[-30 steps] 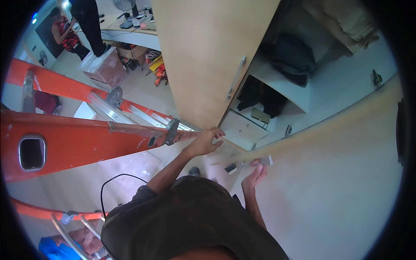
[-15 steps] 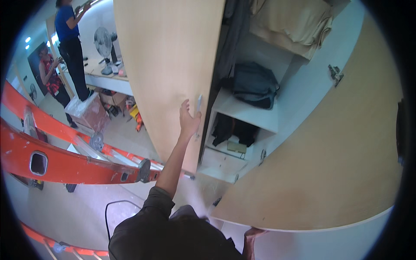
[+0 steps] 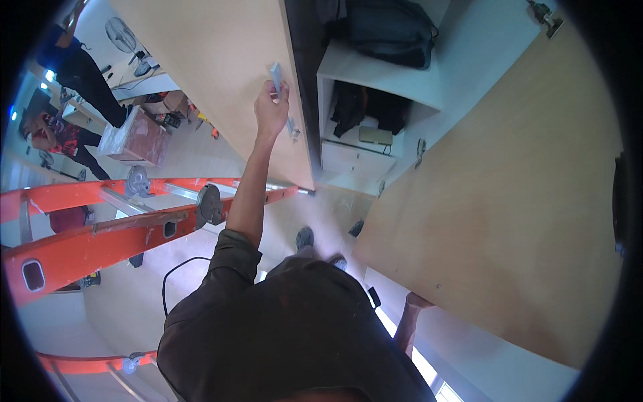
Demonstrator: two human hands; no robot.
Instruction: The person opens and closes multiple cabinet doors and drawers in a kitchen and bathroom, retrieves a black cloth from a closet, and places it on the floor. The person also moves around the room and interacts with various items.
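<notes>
My left hand (image 3: 271, 117) is closed round the silver handle (image 3: 276, 74) of a pale wood wardrobe door (image 3: 221, 80), with my arm stretched out ahead. On the right, another pale wood door (image 3: 495, 201) stands swung open with its hinges showing. My right hand (image 3: 420, 301) is at that door's near edge, its fingers hidden by the panel. Between the doors, white shelves hold a dark bag (image 3: 388, 33), black cloth (image 3: 368, 110) and a small greenish box (image 3: 376, 136).
An orange ladder (image 3: 114, 241) stands close on my left, its rails reaching toward the left door. Beyond it, one person (image 3: 87, 74) stands on a wrapped box (image 3: 137, 137) and another (image 3: 63, 137) stands behind. A fan (image 3: 122, 35) is on a counter. A black cable (image 3: 167, 281) lies on the floor.
My left hand has gone from open beside the handle to closed round it. My view has tilted down and turned, bringing my feet in sight. My right hand remains at the right door's edge.
</notes>
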